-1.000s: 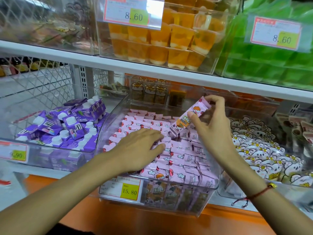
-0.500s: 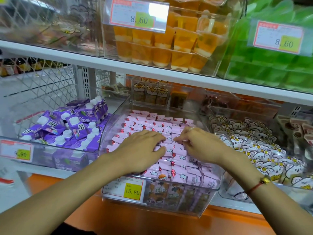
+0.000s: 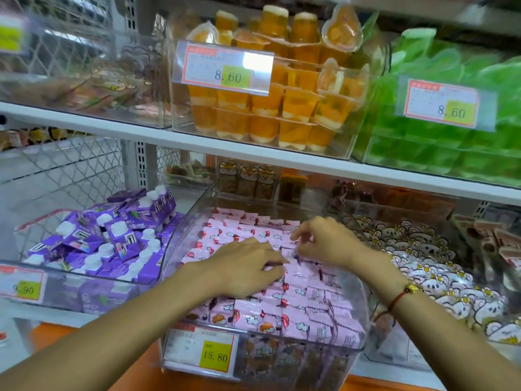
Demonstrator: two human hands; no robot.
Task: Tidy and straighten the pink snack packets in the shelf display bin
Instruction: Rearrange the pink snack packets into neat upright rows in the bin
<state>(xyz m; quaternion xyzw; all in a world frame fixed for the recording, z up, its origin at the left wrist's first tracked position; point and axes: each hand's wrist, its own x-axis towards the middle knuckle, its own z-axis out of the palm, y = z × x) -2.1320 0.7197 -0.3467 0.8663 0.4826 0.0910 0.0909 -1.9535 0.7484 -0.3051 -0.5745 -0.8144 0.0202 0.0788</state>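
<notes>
Pink snack packets (image 3: 304, 314) lie in rows in a clear plastic display bin (image 3: 355, 338) on the lower shelf, in the middle of the view. My left hand (image 3: 245, 268) lies flat on the packets in the bin's middle, with its fingers stretched to the right. Just right of it, my right hand (image 3: 324, 241) reaches down with bent fingers. Its thumb and fingertips pinch the edge of one pink packet in the stack. Both palms hide the packets beneath them.
A bin of purple drink cartons (image 3: 112, 238) stands to the left and a bin of white cartoon packets (image 3: 439, 275) to the right. Orange jelly cups (image 3: 270, 103) and green packs (image 3: 451, 142) fill the shelf above. A 15.80 price tag (image 3: 203, 352) hangs on the bin front.
My right hand held one pink packet up above the bin, then brought it down into the rows. It now works at the stack beside my left hand, which stayed flat.
</notes>
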